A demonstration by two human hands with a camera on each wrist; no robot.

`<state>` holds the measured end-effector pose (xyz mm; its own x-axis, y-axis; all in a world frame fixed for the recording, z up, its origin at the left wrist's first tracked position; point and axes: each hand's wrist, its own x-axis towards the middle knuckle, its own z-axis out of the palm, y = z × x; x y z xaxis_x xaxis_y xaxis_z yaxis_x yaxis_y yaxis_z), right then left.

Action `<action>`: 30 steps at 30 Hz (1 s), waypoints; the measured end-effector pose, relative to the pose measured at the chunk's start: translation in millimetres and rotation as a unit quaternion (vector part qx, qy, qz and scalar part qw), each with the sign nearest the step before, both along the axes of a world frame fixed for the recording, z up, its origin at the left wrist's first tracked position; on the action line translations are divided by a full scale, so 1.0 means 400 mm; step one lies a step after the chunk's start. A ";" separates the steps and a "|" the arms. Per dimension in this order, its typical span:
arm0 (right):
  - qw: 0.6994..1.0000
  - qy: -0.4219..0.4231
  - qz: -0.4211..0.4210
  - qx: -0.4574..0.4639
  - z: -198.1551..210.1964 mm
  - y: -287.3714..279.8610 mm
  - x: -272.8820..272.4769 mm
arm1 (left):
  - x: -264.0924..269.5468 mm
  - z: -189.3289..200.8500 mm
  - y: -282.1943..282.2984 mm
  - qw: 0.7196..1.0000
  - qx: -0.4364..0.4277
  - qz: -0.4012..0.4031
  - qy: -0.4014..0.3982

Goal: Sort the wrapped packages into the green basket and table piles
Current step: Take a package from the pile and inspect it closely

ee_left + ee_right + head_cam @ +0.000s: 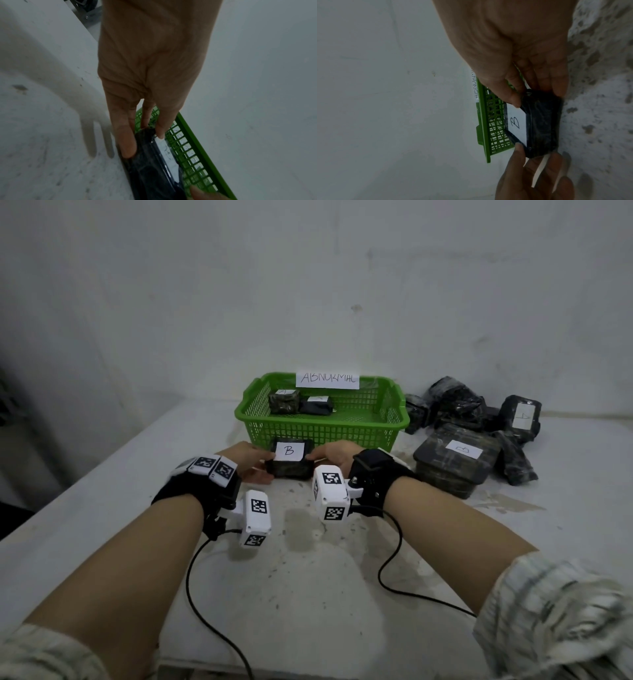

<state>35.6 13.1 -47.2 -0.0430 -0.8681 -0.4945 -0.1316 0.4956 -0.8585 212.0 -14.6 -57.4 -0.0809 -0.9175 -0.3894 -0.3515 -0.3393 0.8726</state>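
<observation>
A dark wrapped package with a white label marked B (289, 459) (541, 121) (154, 162) sits just in front of the green basket (322, 424). My left hand (251, 462) (137, 135) pinches its left end and my right hand (330, 455) (537, 94) pinches its right end. It is held low over the table (308, 559); I cannot tell whether it touches it. The basket (483, 121) (197, 142) carries a paper sign (327, 379) and holds two small wrapped packages (284, 400) (317, 405).
A pile of dark wrapped packages (472, 422) lies to the right of the basket, with a large labelled one (455, 460) nearest my right wrist. Black cables (191, 594) trail from both wrist cameras across the table front. A white wall (308, 285) stands behind.
</observation>
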 end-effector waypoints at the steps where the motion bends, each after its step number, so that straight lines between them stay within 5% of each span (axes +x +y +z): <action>1: 1.000 -0.004 0.005 0.000 0.003 0.004 0.001 | -0.007 0.006 0.002 1.000 -0.005 -0.007 -0.028; 6: 1.000 0.012 -0.005 -0.006 0.025 0.019 -0.021 | -0.043 0.054 0.014 0.974 -0.109 -0.049 -0.195; 17: 0.987 0.103 -0.095 -0.083 0.064 0.055 -0.252 | -0.305 0.141 0.010 0.946 -0.238 -0.133 -0.175; 21: 0.960 0.216 -0.105 -0.144 0.086 0.039 -0.352 | -0.416 0.132 0.012 0.930 -0.262 -0.120 -0.229; 26: 0.881 0.455 -0.069 -0.111 0.076 0.006 -0.473 | -0.510 0.115 -0.003 0.897 -0.308 -0.080 -0.306; 30: 0.859 0.503 -0.024 -0.095 0.063 -0.027 -0.546 | -0.582 0.097 -0.042 0.904 -0.298 -0.107 -0.286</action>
